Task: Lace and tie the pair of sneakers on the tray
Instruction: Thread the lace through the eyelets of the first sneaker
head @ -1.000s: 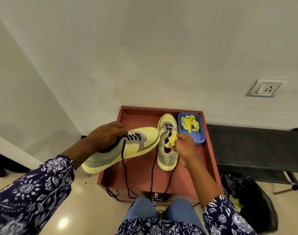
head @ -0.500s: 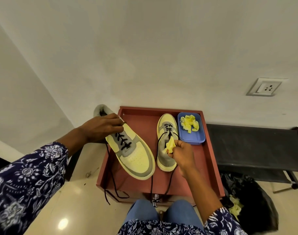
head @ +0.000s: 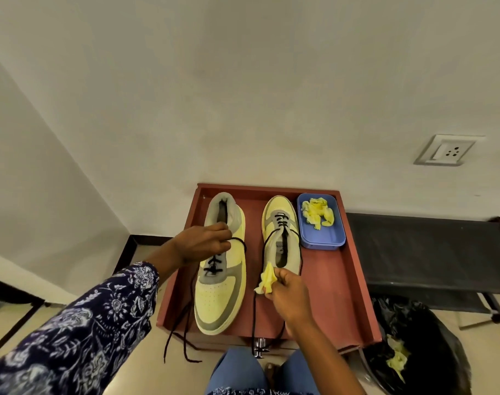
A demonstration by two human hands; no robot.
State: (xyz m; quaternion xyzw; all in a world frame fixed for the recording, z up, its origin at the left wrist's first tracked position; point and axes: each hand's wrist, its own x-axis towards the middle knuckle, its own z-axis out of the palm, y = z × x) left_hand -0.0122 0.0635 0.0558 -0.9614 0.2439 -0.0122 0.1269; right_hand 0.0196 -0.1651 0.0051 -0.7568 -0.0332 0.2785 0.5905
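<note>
Two yellow and grey sneakers lie on a red-brown tray (head: pixel 354 280). The left sneaker (head: pixel 220 292) points its toe toward me, and my left hand (head: pixel 203 243) grips it at the tongue and upper lacing. Its black laces (head: pixel 180 332) trail over the tray's near edge. The right sneaker (head: pixel 281 232) points its toe away, heel toward me, with loose black laces running down past the tray front. My right hand (head: pixel 288 295) pinches a crumpled yellow paper wad (head: pixel 267 279) just in front of that sneaker's heel.
A blue tub (head: pixel 320 240) with more yellow paper sits at the tray's far right corner. A black bin bag (head: pixel 417 346) holding yellow scraps stands on the floor at right, beside a low black cot (head: pixel 431 252). My knees are just below the tray.
My left hand swung the left sneaker round from mid-air and set it down on the tray, toe toward me. My right hand drew the yellow paper wad back from the right sneaker's opening.
</note>
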